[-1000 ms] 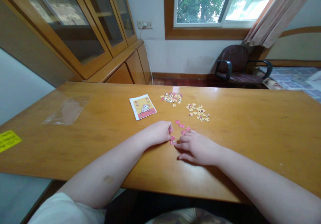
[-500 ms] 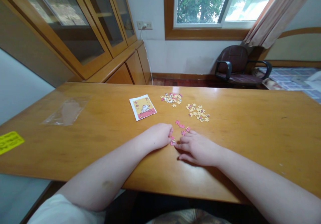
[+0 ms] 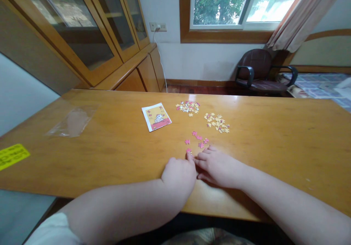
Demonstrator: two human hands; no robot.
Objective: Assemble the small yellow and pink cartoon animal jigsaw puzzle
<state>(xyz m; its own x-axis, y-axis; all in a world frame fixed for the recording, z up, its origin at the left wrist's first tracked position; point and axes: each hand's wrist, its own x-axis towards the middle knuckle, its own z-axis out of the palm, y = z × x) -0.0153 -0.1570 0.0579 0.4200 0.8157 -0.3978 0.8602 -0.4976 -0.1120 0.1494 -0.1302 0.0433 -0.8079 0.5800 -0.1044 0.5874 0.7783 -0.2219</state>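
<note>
My left hand (image 3: 181,172) is bent inward at the wrist, its fingers mostly curled, with one digit reaching a pink puzzle piece (image 3: 189,150) on the table. The hand covers whatever lies beneath it. Close on its right, my right hand (image 3: 218,167) rests palm down, fingers stretched and slightly apart; the index fingertip nearly meets the left hand. Just beyond the hands lie loose pink puzzle pieces, among them a single piece (image 3: 187,142), a piece (image 3: 194,133) farther back and a patterned piece (image 3: 201,145) by the right fingertips.
A mixed pile of puzzle pieces (image 3: 188,107) and a mostly yellow pile (image 3: 217,122) lie farther back. Left of them is a picture card (image 3: 157,117) with a white animal. A clear plastic bag (image 3: 72,121) and a yellow label (image 3: 13,156) are on the wooden table's left side.
My left hand has swung nearer my body and turned at the wrist, uncovering a pink piece behind it. My right hand has shifted only slightly.
</note>
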